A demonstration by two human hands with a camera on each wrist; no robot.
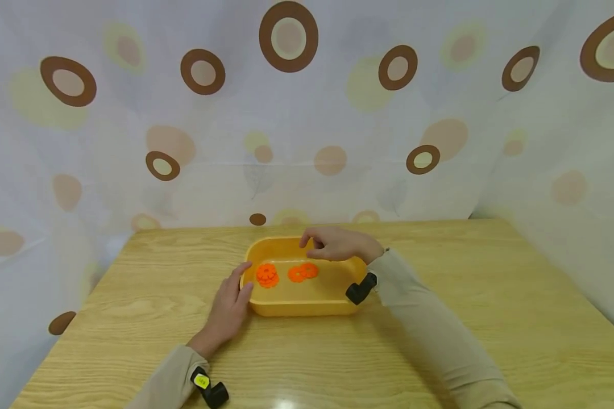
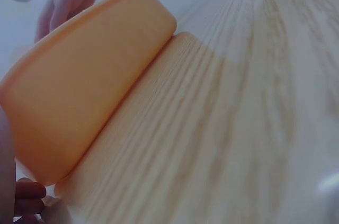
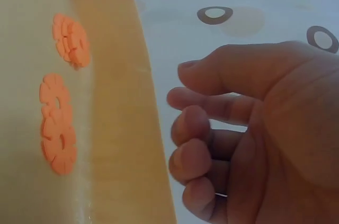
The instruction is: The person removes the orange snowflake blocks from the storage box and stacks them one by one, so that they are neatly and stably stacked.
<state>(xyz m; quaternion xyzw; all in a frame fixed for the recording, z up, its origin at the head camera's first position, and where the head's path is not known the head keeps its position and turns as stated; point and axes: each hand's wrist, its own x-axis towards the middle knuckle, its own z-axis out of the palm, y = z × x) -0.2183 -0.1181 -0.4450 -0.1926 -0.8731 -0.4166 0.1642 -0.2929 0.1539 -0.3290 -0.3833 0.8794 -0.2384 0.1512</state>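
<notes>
A yellow plastic basin (image 1: 302, 309) stands on the table with several orange flower-shaped slotted discs in it. One stack of discs (image 1: 267, 275) lies near its left end; two overlapping discs (image 1: 303, 272) lie around the middle. My left hand (image 1: 229, 309) holds the basin's left end, fingertips at the rim. In the left wrist view its curled fingers (image 2: 29, 197) show beside the basin wall. Over the basin's far right side hovers my right hand (image 1: 337, 243). In the right wrist view its fingers (image 3: 192, 160) are loosely curled, with nothing between them and the thumb.
The basin rests on a wood-grain table (image 1: 307, 363), toward its far edge. A pale cloth (image 1: 307, 193) with brown rings and ovals hangs behind and at the sides. Each wrist wears a black camera, such as the right one (image 1: 361, 288).
</notes>
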